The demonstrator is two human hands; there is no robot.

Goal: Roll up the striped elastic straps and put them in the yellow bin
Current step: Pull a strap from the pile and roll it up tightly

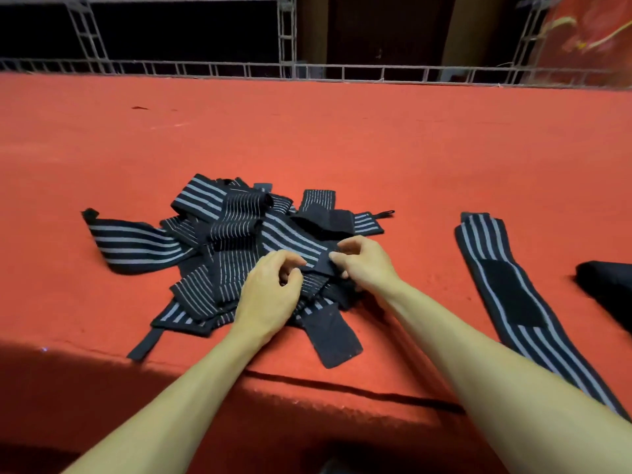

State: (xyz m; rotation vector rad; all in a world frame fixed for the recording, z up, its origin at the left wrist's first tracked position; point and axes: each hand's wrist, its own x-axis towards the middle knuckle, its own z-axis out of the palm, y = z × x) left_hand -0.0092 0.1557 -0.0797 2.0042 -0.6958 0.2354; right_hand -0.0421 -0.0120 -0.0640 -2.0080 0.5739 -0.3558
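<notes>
Head camera view, looking down: a pile of striped elastic straps (239, 227) lies heaped in the middle of a red worktop (342, 131), the black-and-grey bands crossing one another at all angles, with one loose length curling out to the left and a plain black tab reaching toward the near edge. A person's two bare forearms come in from below and meet over the near side of the heap. The right hand (362, 265) pinches the black end of a strap (323, 266) between thumb and curled fingers (345, 248), on top of the pile. The left hand (270, 295) sits just beside it, knuckles up and fingers curled over the straps; whether they grip anything cannot be told from this angle. Well apart to the right, a single strap (506, 295) lies flat and unrolled, a black patch at its middle, running down toward the lower right corner. A dark object (612, 285) is cut off by the right margin. A metal lattice frame (287, 68) lines the far side of the worktop
</notes>
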